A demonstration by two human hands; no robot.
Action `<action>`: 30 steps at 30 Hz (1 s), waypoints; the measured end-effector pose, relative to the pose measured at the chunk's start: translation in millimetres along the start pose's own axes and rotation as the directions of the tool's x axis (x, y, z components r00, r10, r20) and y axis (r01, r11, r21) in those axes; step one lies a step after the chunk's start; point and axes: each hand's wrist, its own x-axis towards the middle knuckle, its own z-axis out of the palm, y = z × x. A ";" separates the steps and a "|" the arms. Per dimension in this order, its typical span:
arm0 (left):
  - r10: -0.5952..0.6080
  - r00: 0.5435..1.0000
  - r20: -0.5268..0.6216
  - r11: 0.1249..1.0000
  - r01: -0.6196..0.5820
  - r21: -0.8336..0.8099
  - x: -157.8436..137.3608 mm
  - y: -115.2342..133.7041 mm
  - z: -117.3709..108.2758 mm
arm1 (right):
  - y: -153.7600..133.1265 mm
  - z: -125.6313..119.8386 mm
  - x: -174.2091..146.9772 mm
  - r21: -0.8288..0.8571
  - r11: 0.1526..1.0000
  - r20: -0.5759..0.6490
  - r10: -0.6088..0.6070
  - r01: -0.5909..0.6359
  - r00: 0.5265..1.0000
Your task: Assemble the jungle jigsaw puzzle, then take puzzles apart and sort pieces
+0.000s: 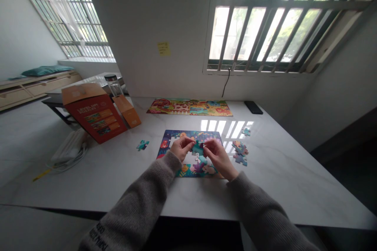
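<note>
A partly assembled jigsaw puzzle (163,151) with a dark blue border lies flat on the white table before me, its middle showing pale gaps. Over that middle, a teal puzzle piece (198,148) is pinched by its left edge in the fingertips of my left hand (181,147). My right hand (217,154) grips the same piece at its right edge, the fingers closed. Whether the piece touches the puzzle below, I cannot tell. One loose teal piece (143,145) lies left of the puzzle; several loose pieces (240,152) lie on its right, with another teal piece (246,131) farther back.
Along the wall lies a long, colourful finished puzzle (190,107), with a black phone (253,107) to its right. A red puzzle box (96,113), a small orange box (127,110) and a white power strip with cables (69,147) occupy the left side. Behind stands a glass bottle (113,85).
</note>
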 end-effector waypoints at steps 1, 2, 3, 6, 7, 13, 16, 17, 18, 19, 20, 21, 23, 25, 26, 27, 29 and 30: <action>-0.004 1.000 0.003 1.000 0.004 -0.004 -0.1 0.6 0.2 | 0.1 -0.2 0.1 -0.012 1.000 0.003 -0.005 0.005 1.000; -0.006 1.000 0.003 1.000 0.006 -0.009 -0.1 1.0 0.2 | 0.0 -0.6 0.2 -0.030 0.999 0.003 -0.013 0.013 1.000; -0.005 1.000 -0.004 1.000 0.005 -0.015 -0.1 1.1 0.0 | -0.4 -1.2 0.3 -0.051 0.998 -0.002 -0.024 0.024 1.000; 0.007 0.999 -0.050 1.000 -0.009 -0.029 0.6 -0.6 -2.6 | -2.7 -3.4 0.8 -0.098 0.994 -0.033 -0.060 0.056 0.998; 0.008 0.998 -0.064 0.999 -0.009 -0.030 1.0 -1.5 -3.9 | -3.6 -4.0 1.0 -0.105 0.993 -0.041 -0.066 0.061 0.997; -0.016 0.999 -0.051 1.000 0.014 -0.027 2.2 -2.3 -6.8 | -7.7 -4.9 1.3 -0.107 0.993 -0.063 -0.058 0.051 0.996; -0.019 0.999 0.050 0.999 0.021 -0.045 1.3 1.3 -4.4 | -8.6 -5.3 1.1 -0.110 0.993 -0.067 -0.051 0.043 0.996; -0.019 0.997 0.078 0.998 0.023 -0.055 0.8 2.3 -3.5 | -8.7 -5.4 1.1 -0.108 0.993 -0.065 -0.050 0.043 0.997; -0.017 0.995 0.098 0.998 0.023 -0.065 0.2 2.9 -2.7 | -8.7 -5.5 1.0 -0.105 0.994 -0.060 -0.048 0.041 0.997; -0.013 0.994 0.113 0.997 0.021 -0.073 -0.3 3.1 -2.1 | -8.5 -5.5 1.0 -0.101 0.994 -0.054 -0.046 0.040 0.997; -0.008 0.992 0.126 0.997 0.018 -0.081 -0.7 2.9 -1.7 | -8.3 -5.4 1.0 -0.096 0.995 -0.045 -0.043 0.039 0.998; -0.004 0.990 0.137 0.996 0.016 -0.085 -1.0 2.5 -1.4 | -7.9 -5.3 1.1 -0.092 0.995 -0.038 -0.040 0.036 0.998; -0.001 0.989 0.145 0.996 0.013 -0.084 -1.1 1.6 -1.5 | -6.9 -5.7 1.4 -0.088 0.996 -0.041 -0.035 0.031 0.999; 0.001 0.991 0.135 0.997 0.009 -0.072 -0.7 1.4 -2.1 | -5.9 -8.3 2.4 -0.077 0.996 -0.080 -0.042 0.036 0.996; 0.000 0.992 0.126 0.998 0.008 -0.063 -0.4 1.5 -2.4 | -5.6 -10.9 3.1 -0.072 0.996 -0.112 -0.052 0.044 0.992; -0.001 0.993 0.116 0.998 0.007 -0.054 -0.2 1.7 -2.7 | -5.6 -14.6 4.0 -0.065 0.996 -0.153 -0.067 0.057 0.986; -0.006 0.995 0.100 0.999 0.011 -0.048 0.3 1.6 -3.2 | -6.6 -25.0 5.8 -0.062 0.994 -0.243 -0.101 0.088 0.965; -0.010 0.995 0.099 0.999 0.015 -0.052 0.4 1.0 -3.4 | -7.5 -31.5 6.5 -0.066 0.993 -0.287 -0.118 0.103 0.951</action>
